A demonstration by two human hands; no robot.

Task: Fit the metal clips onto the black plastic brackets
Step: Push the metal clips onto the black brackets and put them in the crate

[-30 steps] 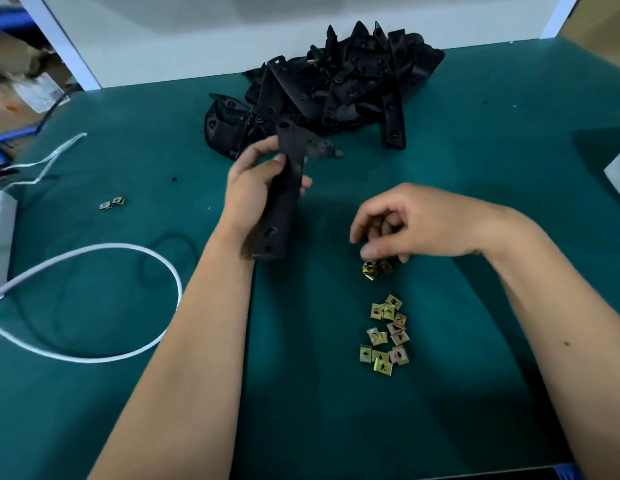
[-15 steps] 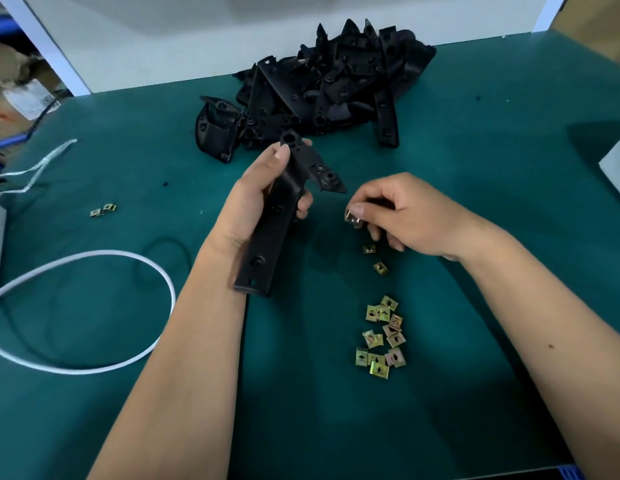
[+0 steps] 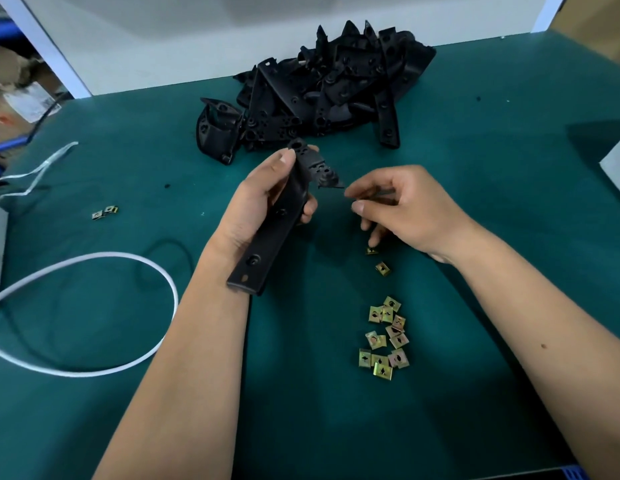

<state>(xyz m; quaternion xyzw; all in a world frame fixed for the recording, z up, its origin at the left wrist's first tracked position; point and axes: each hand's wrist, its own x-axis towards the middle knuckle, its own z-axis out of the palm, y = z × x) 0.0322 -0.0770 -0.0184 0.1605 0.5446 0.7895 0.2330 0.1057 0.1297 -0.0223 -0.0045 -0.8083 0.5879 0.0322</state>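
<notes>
Flanking clips [image 3: 385, 337]: white cable [image 3: 94, 317], bracket pile [image 3: 322, 95]

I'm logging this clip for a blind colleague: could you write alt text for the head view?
A left hand grips a long black plastic bracket above a green table while the right hand brings its curled fingertips to the bracket's tab; any clip there is hidden. Loose brass-coloured square metal clips lie nearer, a pile of black brackets behind, a white cable at left.
</notes>
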